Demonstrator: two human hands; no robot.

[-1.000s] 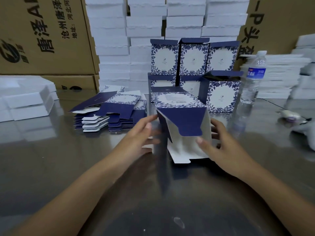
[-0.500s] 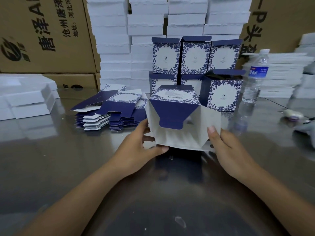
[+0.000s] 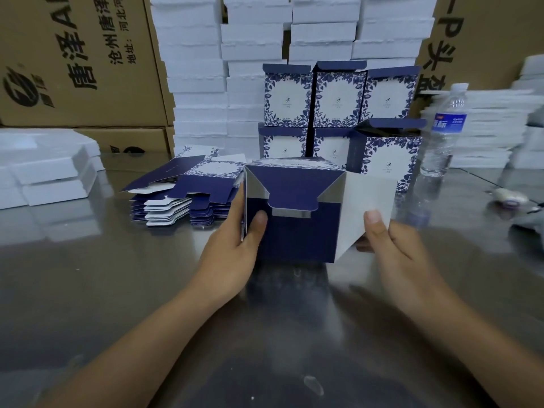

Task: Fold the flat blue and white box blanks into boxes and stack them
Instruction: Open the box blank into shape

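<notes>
Closing the base of the half-folded box (image 3: 294, 234) is the step in hand, by our read; we hold it just above the steel table (image 3: 88, 275), base turned toward us.

Left hand (image 3: 232, 248) grips the box's left edge; thumb pressed on the dark blue panel, fingers hidden behind. Right hand (image 3: 394, 248) pinches the white side flap, which stands open to the right; thumb on its face, fingers behind it.

The blue tongued flap is already folded down from the top edge over the base; the white flap is not yet in, so we judge the base unlocked.

Done: six finished boxes (image 3: 338, 95) stacked at the back, three over three; the lower right one sits forward of the rest; their top lids look unclosed.

Left to do: finish this base, add the box to the stack, then work through the pile of flat blanks (image 3: 182, 201) lying just left of the box; many deep, we cannot count them; most of the work looks ahead of us.

Water bottle (image 3: 444, 128) stands right of the stack, clear of it.
</notes>
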